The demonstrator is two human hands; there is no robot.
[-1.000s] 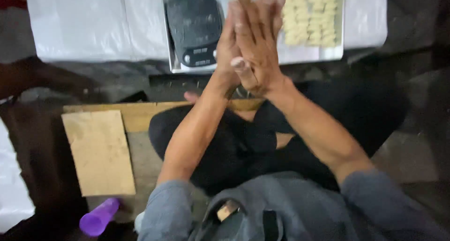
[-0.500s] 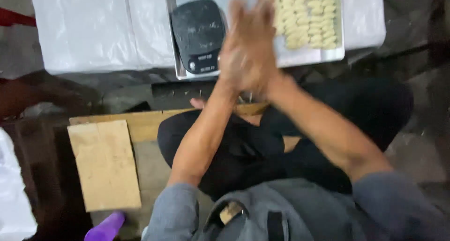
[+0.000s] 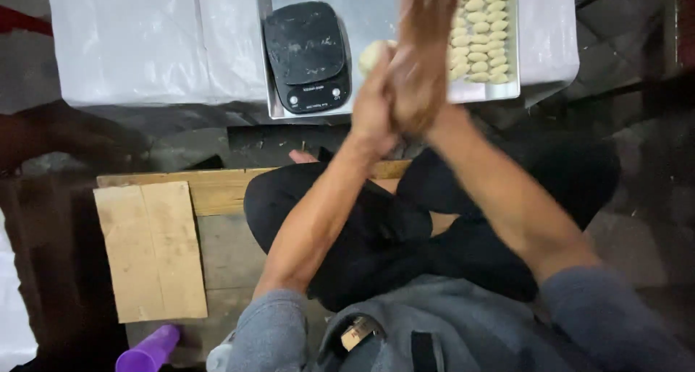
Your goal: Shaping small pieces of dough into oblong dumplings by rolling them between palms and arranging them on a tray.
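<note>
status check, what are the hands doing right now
Left hand and right hand pressed palm to palm around a pale dough lump. Held above the black scale and tray of shaped dough pieces. Nothing in the way.

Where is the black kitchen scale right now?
In the head view, the black kitchen scale sits upper centre on the metal tray, just left of the pressed-together hands, with the rows of dough pieces to their right.

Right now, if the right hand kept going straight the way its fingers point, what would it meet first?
The right hand, pressed against the left hand, points up the picture toward the metal tray. It would likely meet the tray's bare part beside the rows of dough pieces first; height above the tray is unclear.
</note>
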